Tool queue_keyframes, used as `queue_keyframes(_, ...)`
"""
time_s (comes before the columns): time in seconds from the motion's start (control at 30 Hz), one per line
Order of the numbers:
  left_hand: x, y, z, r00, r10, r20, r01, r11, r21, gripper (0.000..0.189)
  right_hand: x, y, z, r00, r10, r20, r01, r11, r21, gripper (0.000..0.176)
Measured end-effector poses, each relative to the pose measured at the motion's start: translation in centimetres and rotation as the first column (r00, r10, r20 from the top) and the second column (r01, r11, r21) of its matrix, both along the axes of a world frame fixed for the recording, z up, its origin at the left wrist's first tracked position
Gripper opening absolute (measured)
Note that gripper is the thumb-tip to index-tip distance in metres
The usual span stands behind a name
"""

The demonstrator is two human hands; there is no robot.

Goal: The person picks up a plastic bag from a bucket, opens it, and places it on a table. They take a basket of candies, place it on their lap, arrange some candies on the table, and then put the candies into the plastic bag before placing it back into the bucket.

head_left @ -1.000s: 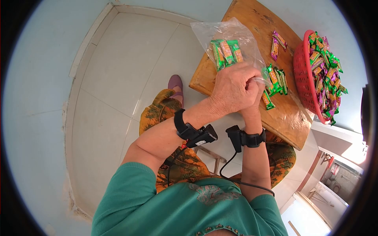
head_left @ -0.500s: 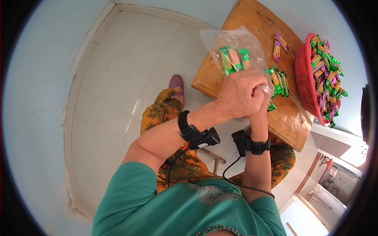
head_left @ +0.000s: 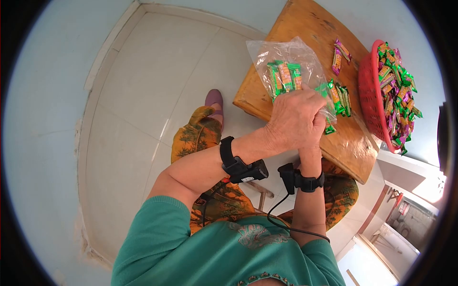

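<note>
A clear plastic bag with several green-and-orange wrapped snack bars inside is held above the wooden table's near edge. My left hand is closed on the bag's gathered end, its fingers bent over the plastic. Beneath and against it, my right hand is closed on the same end of the bag. Much of the right hand is hidden behind the left, so its fingers barely show. A black strap with a small device sits on each wrist.
On the wooden table, several green-wrapped bars lie beside my hands, with purple-wrapped bars farther back. A red plastic basket heaped with wrapped bars stands at the right. Part of a stool shows below my arms.
Both hands have shifted slightly down toward my body, with the bag still held. My left hand's fist has turned and loosened a little over the gathered plastic.
</note>
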State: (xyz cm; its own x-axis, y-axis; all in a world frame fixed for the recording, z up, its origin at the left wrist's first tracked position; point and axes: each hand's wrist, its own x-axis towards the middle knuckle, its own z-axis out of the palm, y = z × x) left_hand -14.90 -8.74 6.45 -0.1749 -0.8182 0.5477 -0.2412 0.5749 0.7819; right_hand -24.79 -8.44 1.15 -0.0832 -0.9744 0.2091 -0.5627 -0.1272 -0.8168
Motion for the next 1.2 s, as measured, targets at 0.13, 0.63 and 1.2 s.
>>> queue_keyframes(0.13,0.4,-0.2,0.4,0.994,0.053,0.093,-0.049,0.998,-0.047,0.014,-0.7,-0.6,-0.6,0.998,0.024,0.06,-0.026,0.999,0.03,0.043)
queue_keyframes(0.63,0.2,-0.2,0.2,0.997,0.058,0.041,-0.055,0.995,-0.083,0.013,-2.2,1.0,-0.2,0.991,0.095,0.093,-0.099,0.994,0.044,0.051)
queue_keyframes(1.2,-0.2,0.1,0.4,0.998,0.012,0.068,-0.004,0.994,-0.108,0.015,1.2,-1.7,2.1,0.967,0.05,-0.248,-0.101,0.975,-0.196,0.066)
